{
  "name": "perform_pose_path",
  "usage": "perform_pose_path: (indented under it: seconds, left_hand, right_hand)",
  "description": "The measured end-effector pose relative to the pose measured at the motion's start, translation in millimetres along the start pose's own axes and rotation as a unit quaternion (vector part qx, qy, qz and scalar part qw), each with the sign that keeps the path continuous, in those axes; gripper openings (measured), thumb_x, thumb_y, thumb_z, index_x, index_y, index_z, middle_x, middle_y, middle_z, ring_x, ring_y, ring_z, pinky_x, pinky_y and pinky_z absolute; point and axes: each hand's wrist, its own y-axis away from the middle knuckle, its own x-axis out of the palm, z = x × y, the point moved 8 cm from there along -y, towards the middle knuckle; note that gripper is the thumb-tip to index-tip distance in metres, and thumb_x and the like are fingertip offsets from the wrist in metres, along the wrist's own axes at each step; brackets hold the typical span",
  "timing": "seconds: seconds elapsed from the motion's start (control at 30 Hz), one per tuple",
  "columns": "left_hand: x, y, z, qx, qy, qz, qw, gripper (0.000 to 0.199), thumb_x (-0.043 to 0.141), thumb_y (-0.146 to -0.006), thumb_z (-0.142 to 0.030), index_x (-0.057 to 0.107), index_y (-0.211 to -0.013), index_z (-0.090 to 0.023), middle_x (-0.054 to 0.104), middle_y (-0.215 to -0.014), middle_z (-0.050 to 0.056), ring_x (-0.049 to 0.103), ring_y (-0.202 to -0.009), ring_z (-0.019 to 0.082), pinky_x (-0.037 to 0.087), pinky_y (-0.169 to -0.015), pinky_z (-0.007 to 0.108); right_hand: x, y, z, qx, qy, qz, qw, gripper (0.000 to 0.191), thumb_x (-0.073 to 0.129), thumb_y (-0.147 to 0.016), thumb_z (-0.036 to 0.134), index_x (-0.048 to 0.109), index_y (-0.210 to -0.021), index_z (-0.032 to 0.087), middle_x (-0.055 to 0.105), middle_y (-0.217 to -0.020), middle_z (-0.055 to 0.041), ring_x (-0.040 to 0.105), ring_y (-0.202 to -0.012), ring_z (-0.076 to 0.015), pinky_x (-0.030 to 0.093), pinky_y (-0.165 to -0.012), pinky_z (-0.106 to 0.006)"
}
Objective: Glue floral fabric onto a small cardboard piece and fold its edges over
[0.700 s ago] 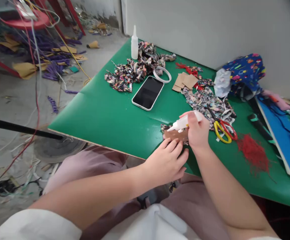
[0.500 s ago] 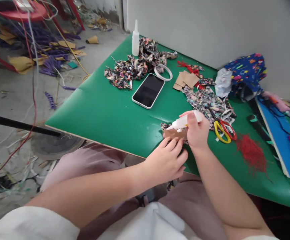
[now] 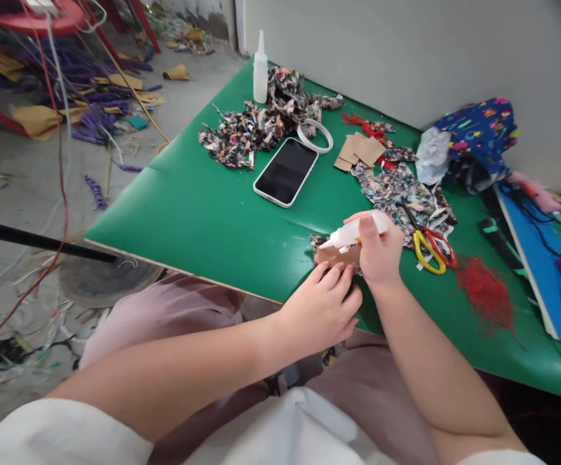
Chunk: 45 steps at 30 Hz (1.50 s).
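Observation:
A small white glue bottle lies tilted in my right hand, its fingers wrapped round it. The nozzle points down to the left, at the upper edge of a brown cardboard piece; whether it touches cannot be made out. Under the cardboard, floral-patterned fabric shows at the left end. My left hand keeps its bent fingertips on the lower edge of the cardboard, near the table's front edge. The right hand hides the cardboard's right end.
On the green table are a phone, a white tape ring, crumpled floral scraps and a second bottle. To the right lie cardboard squares, scissors, red threads and a blue board.
The view has shifted slightly. The glue nozzle sits marginally further left along the cardboard; both hands keep their hold.

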Motion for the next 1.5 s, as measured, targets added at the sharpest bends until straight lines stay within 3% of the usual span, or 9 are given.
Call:
perform_pose_path:
  seconds: [1.5]
  left_hand:
    - [0.5, 0.1, 0.7, -0.002, 0.001, 0.004, 1.000, 0.042, 0.043, -0.083, -0.038, 0.050, -0.114, -0.009, 0.046, -0.130, 0.021, 0.043, -0.119, 0.030, 0.027, -0.100, 0.045]
  right_hand:
    - [-0.8, -1.1, -3.4, 0.006, 0.009, 0.003, 1.000, 0.042, 0.050, -0.075, 0.058, 0.061, -0.068, 0.018, 0.057, -0.058, 0.0004, 0.050, -0.051, -0.0099, 0.038, -0.045, -0.023]
